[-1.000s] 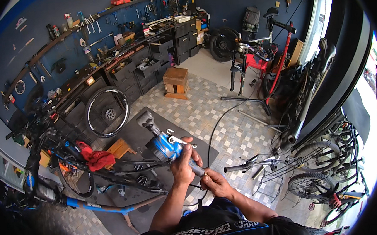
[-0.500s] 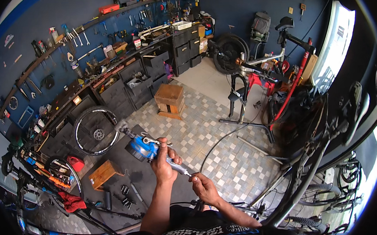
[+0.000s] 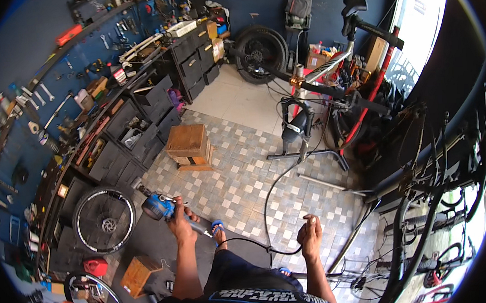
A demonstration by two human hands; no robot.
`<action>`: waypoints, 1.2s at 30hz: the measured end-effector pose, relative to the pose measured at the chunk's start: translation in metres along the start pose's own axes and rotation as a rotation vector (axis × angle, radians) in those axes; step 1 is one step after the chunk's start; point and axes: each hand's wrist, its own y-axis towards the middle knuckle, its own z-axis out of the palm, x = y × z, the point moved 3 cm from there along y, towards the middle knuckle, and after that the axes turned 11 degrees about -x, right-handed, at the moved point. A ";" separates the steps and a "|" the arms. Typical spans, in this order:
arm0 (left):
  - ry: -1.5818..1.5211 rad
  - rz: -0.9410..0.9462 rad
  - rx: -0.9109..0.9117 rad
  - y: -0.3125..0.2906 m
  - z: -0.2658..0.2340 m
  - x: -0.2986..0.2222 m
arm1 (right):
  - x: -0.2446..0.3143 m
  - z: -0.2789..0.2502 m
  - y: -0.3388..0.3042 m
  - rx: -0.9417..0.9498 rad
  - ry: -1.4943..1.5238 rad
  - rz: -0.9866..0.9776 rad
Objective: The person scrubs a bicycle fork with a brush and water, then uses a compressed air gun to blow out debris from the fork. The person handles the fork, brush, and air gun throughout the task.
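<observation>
My left hand [image 3: 181,220] is closed around the grip of a blue and silver air tool [image 3: 158,206]. Its grey nose points up and left toward the wheel. At the lower end of its grip sits a bare metal fitting [image 3: 207,233], apart from any hose. To the right, my right hand [image 3: 311,235] is raised with its fingers curled in. A black hose [image 3: 286,252] loops across in front of my legs and runs up to this hand, which appears to hold it. The hose's end is hidden by the fingers.
A wooden block stool [image 3: 187,139] stands ahead on the tiles. At left are a bicycle wheel [image 3: 104,220] and a small wooden stool [image 3: 139,276]. A bicycle on a red work stand [image 3: 359,127] is ahead right. More bicycles [image 3: 422,218] crowd the right side; the workbench drawers [image 3: 134,131] line the left.
My right hand has moved right, away from the air tool's fitting. My left hand has shifted left and down with the tool. The view has turned rightward, and my feet now show.
</observation>
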 end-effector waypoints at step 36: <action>0.648 0.340 -0.014 0.554 0.438 -0.084 | 0.086 0.656 0.556 0.688 -0.528 -0.429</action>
